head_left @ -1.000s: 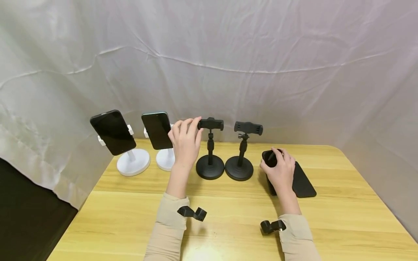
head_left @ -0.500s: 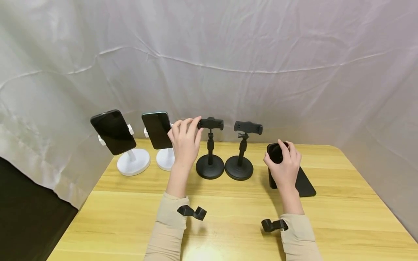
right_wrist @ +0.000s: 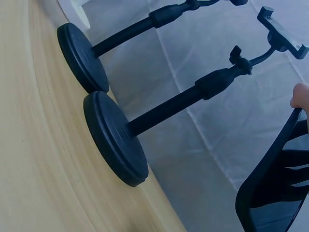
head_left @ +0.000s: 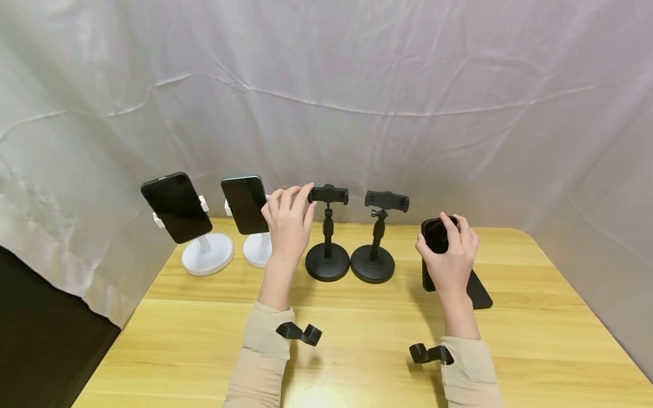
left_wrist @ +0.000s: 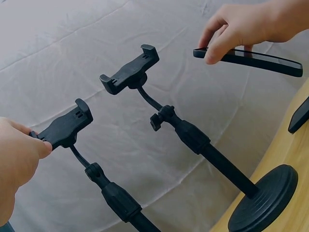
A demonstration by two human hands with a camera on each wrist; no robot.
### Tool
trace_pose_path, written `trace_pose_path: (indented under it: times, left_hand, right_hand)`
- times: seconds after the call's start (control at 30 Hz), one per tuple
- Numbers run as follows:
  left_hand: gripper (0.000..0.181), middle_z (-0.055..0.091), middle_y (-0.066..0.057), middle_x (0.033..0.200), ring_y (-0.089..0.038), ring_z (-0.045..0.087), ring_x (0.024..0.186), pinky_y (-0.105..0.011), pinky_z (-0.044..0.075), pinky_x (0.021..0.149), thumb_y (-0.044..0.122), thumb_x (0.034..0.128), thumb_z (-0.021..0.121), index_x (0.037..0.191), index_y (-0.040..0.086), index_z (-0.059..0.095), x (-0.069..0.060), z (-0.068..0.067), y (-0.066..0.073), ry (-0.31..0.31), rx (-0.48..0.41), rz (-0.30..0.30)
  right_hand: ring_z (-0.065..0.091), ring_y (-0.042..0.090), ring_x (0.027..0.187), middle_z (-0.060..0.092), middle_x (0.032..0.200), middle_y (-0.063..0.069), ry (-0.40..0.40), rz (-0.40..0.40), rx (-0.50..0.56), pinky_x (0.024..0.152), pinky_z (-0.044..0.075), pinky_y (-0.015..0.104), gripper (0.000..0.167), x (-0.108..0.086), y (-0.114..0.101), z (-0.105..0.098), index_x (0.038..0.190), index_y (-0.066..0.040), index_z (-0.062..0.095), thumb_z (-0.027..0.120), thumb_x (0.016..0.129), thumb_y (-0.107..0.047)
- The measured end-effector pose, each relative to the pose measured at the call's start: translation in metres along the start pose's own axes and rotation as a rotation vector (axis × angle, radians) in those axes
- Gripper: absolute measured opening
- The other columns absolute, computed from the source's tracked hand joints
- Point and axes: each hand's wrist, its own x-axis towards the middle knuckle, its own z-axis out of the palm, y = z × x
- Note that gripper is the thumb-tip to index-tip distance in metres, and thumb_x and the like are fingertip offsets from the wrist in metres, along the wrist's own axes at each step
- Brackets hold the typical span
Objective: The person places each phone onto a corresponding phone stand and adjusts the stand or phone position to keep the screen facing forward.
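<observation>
In the head view my left hand (head_left: 289, 226) pinches the left end of the clamp on a black phone stand (head_left: 328, 263). The left wrist view shows thumb and finger on that clamp (left_wrist: 63, 126). My right hand (head_left: 454, 258) grips a black phone (head_left: 433, 233) by its edges, raised off the table; in the left wrist view this phone (left_wrist: 265, 64) lies nearly level, screen up. A second black phone stand (head_left: 373, 264) stands between the hands, its clamp (head_left: 386, 200) holding nothing. Another dark phone (head_left: 478, 292) lies on the table, partly hidden behind my right hand.
Two white phone stands stand at the left, one holding a black phone (head_left: 178, 207) and the other a blue-edged phone (head_left: 246, 204). The bases of the black stands nearly touch. A grey curtain (head_left: 326, 73) hangs behind the wooden table (head_left: 357, 340).
My right hand has lifted the black phone and moved it slightly right and toward the back, uncovering more of its screen. My left hand stays on the stand's clamp.
</observation>
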Motion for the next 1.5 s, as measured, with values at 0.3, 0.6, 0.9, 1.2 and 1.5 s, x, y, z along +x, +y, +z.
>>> trace_pose_path:
  times: [0.3,0.6,0.9,1.2,1.5]
  left_hand:
    - [0.03,0.061,-0.007,0.12,-0.029,0.042,0.115,-0.051,0.031,0.092,0.031,0.0974,0.058,0.126,0.021,0.063,0.001,0.005,0.004,-0.005,0.001,0.008]
    - [0.031,0.06,-0.006,0.121,-0.028,0.042,0.115,-0.052,0.03,0.094,0.033,0.0969,0.059,0.125,0.022,0.064,-0.001,0.002,0.001,-0.017,0.009,0.005]
    - [0.031,0.061,-0.006,0.12,-0.029,0.044,0.112,-0.051,0.031,0.092,0.032,0.0957,0.061,0.124,0.02,0.065,0.001,0.002,0.002,0.026,0.01,0.03]
    - [0.031,0.061,-0.006,0.12,-0.029,0.043,0.113,-0.051,0.031,0.092,0.033,0.0953,0.061,0.124,0.02,0.065,0.005,0.001,-0.001,0.038,0.014,0.02]
    - [0.03,0.061,-0.007,0.119,-0.029,0.043,0.113,-0.051,0.032,0.092,0.033,0.096,0.06,0.122,0.019,0.066,0.005,0.003,0.0,0.042,0.006,0.022]
  right_hand:
    - [0.047,0.048,0.108,0.06,0.121,0.027,0.016,-0.005,0.015,0.094,0.033,0.057,0.052,-0.002,0.005,-0.001,0.122,-0.002,0.066,0.079,0.072,-0.013]
    - [0.046,0.048,0.107,0.06,0.121,0.026,-0.019,0.012,0.01,0.091,0.035,0.056,0.053,-0.014,0.008,0.004,0.121,-0.002,0.067,0.079,0.071,-0.013]
    - [0.046,0.048,0.107,0.059,0.122,0.027,0.011,-0.018,0.018,0.095,0.032,0.057,0.054,-0.006,0.003,0.001,0.122,-0.002,0.066,0.079,0.071,-0.012]
    - [0.046,0.049,0.107,0.059,0.122,0.028,0.042,-0.042,0.036,0.093,0.033,0.054,0.053,0.005,-0.006,0.0,0.125,-0.003,0.064,0.076,0.076,-0.019]
    - [0.049,0.048,0.107,0.06,0.12,0.028,0.094,-0.068,0.06,0.093,0.034,0.051,0.051,0.01,-0.012,-0.003,0.123,-0.003,0.066,0.075,0.076,-0.02]
